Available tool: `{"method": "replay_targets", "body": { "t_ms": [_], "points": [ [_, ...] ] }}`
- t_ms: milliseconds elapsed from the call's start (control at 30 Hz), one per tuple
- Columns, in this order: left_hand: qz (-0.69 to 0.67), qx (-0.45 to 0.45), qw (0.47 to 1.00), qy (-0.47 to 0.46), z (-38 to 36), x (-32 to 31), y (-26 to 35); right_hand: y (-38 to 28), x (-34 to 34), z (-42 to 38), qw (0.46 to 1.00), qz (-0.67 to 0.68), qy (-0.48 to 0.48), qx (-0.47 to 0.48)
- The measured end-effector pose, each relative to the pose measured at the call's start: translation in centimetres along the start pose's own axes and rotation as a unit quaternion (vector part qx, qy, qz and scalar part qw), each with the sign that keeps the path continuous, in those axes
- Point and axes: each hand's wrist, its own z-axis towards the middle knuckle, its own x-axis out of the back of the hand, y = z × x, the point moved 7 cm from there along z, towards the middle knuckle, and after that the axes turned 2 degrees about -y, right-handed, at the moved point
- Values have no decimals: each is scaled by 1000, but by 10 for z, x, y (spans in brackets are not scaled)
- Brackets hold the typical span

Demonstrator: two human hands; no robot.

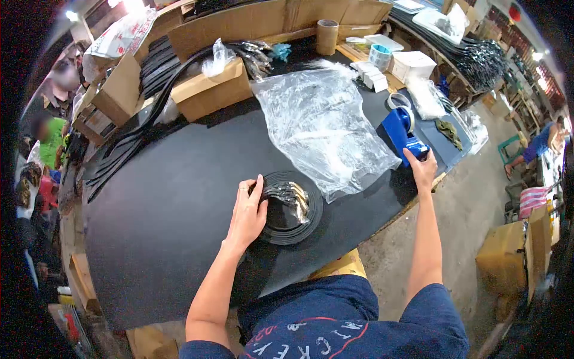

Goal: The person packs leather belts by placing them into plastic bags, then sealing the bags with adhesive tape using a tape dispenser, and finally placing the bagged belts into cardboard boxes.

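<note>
On the dark table lies a flat coil of black straps point(275, 234), with metal-coloured ends gathered in its middle. My left hand point(247, 209) rests on the coil's left edge, fingers bent over it and the thumb a little apart. At the right, my right hand point(423, 169) grips the near end of a blue tape dispenser point(396, 128) that carries a roll of tape. A clear plastic bag point(323, 128) is spread flat between the two hands, its lower edge close to the coil.
A cardboard box point(212, 93) and loose black straps point(128, 140) lie at the back left. Behind the dispenser are white boxes point(412, 64), a cardboard tube point(327, 37) and a blue tape roll point(379, 55). People point(541, 143) are at both far sides.
</note>
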Motion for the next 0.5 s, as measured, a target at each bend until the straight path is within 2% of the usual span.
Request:
{"method": "replay_targets", "body": {
  "t_ms": [133, 167, 200, 233, 267, 333, 367, 400, 433, 500],
  "points": [
    [-24, 2, 997, 67, 0, 5, -4, -21, 3, -5, 995, 71, -65, -31],
    [-34, 12, 996, 82, 0, 6, -7, -8, -1, -2, 996, 69, -53, -27],
    [-70, 33, 993, 87, 0, 7, -9, -16, 7, -2, 989, -89, 59, 106],
    [-51, 31, 993, 97, -1, 9, -7, -61, 26, -17, 978, -138, 109, 110],
    [-32, 24, 993, 108, -2, 11, -5, -93, 34, -26, 961, -155, 155, 171],
    [-37, 33, 993, 110, -2, 10, -6, -154, 28, -52, 962, -70, 120, 233],
    [-46, 36, 992, 111, -2, 10, -7, -175, 6, -66, 970, 22, -10, 243],
    [-45, 35, 992, 109, -3, 11, -6, -198, -17, -83, 952, 114, -138, 247],
    [-45, 34, 993, 104, -3, 11, -6, -217, -44, -110, 923, 89, -214, 307],
    [-44, 33, 993, 103, -3, 12, -5, -257, -83, -161, 838, 142, -332, 408]
  ]
}}
